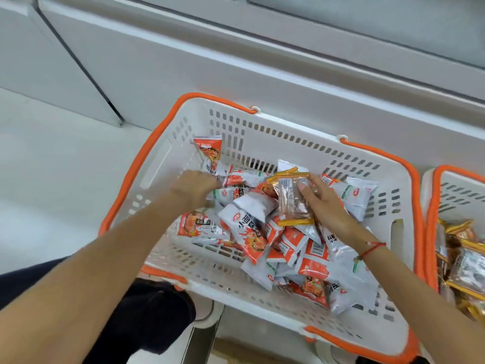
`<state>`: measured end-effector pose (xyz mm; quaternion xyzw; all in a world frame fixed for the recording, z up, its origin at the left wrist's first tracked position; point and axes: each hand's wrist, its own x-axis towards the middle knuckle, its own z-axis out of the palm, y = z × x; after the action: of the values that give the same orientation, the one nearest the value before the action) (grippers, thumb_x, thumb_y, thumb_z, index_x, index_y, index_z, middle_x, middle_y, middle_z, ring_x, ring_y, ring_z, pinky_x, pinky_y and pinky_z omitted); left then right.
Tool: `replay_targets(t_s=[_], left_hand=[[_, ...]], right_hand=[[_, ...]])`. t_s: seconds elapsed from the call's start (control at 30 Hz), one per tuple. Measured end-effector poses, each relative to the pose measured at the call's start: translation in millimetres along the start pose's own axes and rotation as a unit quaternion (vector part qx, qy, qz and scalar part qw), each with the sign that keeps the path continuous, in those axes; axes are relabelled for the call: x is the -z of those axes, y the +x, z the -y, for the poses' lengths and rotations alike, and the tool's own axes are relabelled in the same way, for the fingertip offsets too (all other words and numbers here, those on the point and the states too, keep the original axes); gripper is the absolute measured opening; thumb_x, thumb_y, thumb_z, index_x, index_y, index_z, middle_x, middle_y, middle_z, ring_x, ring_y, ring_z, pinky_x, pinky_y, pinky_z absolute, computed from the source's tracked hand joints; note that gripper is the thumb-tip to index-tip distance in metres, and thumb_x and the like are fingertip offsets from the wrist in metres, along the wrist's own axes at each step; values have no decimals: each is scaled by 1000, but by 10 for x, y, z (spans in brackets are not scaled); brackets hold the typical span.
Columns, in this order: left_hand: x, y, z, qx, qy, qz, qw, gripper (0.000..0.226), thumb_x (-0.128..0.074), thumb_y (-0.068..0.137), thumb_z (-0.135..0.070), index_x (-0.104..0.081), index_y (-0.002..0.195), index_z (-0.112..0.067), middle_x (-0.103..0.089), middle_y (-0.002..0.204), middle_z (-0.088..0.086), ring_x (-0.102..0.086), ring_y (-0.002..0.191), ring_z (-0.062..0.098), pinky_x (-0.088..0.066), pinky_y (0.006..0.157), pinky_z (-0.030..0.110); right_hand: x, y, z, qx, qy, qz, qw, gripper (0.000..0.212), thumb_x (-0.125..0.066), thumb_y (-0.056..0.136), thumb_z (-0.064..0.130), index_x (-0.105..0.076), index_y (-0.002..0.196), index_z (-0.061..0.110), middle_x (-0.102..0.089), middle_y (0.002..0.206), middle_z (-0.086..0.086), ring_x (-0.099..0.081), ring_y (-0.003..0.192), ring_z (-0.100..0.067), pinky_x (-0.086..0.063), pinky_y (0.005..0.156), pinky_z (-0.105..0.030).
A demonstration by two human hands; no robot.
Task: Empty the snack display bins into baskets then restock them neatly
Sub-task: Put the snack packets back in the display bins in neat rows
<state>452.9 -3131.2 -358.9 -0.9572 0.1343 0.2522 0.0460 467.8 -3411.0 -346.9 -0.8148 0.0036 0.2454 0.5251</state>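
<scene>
Inside basket (168, 164) walls: right hand (324, 203) pinching yellow-edged packet (292, 198), left hand's (195, 189) grip unclear.

Lighting: bright, even, diffuse; soft shadows inside white basket (275, 132). Left of basket, floor overexposed. Wide-angle bending at edges; slight overall softness.

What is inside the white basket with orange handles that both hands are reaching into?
The white basket holds a loose pile of red-and-white snack packets. The right hand grips a clear, yellow-edged packet; the left hand reaches among them. Packets lower in the pile are covered.
</scene>
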Motion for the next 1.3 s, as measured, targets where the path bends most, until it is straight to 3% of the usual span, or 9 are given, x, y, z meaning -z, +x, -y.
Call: replay_targets(t_s=[0.17,0.27,0.43,0.53,0.63,0.77,0.97,1.13,1.3], left_hand=[[363,-135,384,104,-96,-176,974,63,-66,88,-38,-39,143,-22,-63,123,12,-57,112,32,-46,88,40],[279,-222,364,122,-173,-279,937,72,-72,82,-19,-38,145,-15,-51,140,12,-45,129,31,-36,106,39],[143,-257,140,90,-246,-346,901,57,-68,85,-11,-49,139,-10,-46,146,10,-39,136,30,-35,109,42],[86,-177,-17,-4,-228,-350,909,46,-61,92,-35,-56,133,-16,-50,142,7,-43,133,30,-41,104,50],[-12,-37,-335,-94,-155,-204,962,95,-32,74,-90,-35,148,-31,-30,157,1,-24,145,28,-23,116,54],[-373,243,-882,-11,-56,84,995,124,-47,62,-92,11,154,-33,13,163,6,14,147,40,6,114,66],[-227,301,-528,-68,42,-32,996,54,-49,98,-46,-30,148,-41,-32,155,1,-41,135,28,-38,107,45],[-3,65,5,-60,60,-53,995,46,-51,97,-29,-43,139,-46,-44,147,-9,-49,129,18,-43,101,36],[207,-135,-33,-24,-74,351,933,65,-71,85,-43,-43,144,-35,-31,155,-6,-33,141,19,-33,111,34]], right_hand=[[43,-19,4,-9,29,-40,999,21,-45,102,27,-48,122,29,-58,103,20,-57,86,9,-46,63,-3],[94,-28,40,-44,68,-71,994,17,-45,102,25,-59,111,24,-66,106,3,-63,94,-13,-51,75,-20],[316,-137,164,-113,189,-127,967,18,-48,96,27,-63,95,17,-69,80,-1,-61,74,-18,-46,72,-33],[477,-286,221,-106,230,-132,958,23,-49,96,28,-64,110,17,-73,99,-5,-67,85,-20,-52,76,-34],[569,-351,221,-106,246,-147,952,32,-50,95,32,-62,121,16,-70,112,-10,-67,97,-26,-53,78,-36],[573,-306,188,-106,239,-151,953,25,-50,96,34,-63,114,22,-73,105,-5,-69,96,-24,-54,80,-38],[505,-106,103,-121,211,-155,958,27,-53,93,32,-67,113,22,-73,105,-2,-69,93,-19,-53,81,-35],[383,-43,28,-123,205,-133,962,23,-50,94,35,-66,107,25,-73,106,-1,-68,99,-21,-51,94,-40],[376,-88,72,-92,179,-114,973,25,-47,99,34,-61,116,22,-69,114,-2,-66,102,-20,-51,96,-42]])
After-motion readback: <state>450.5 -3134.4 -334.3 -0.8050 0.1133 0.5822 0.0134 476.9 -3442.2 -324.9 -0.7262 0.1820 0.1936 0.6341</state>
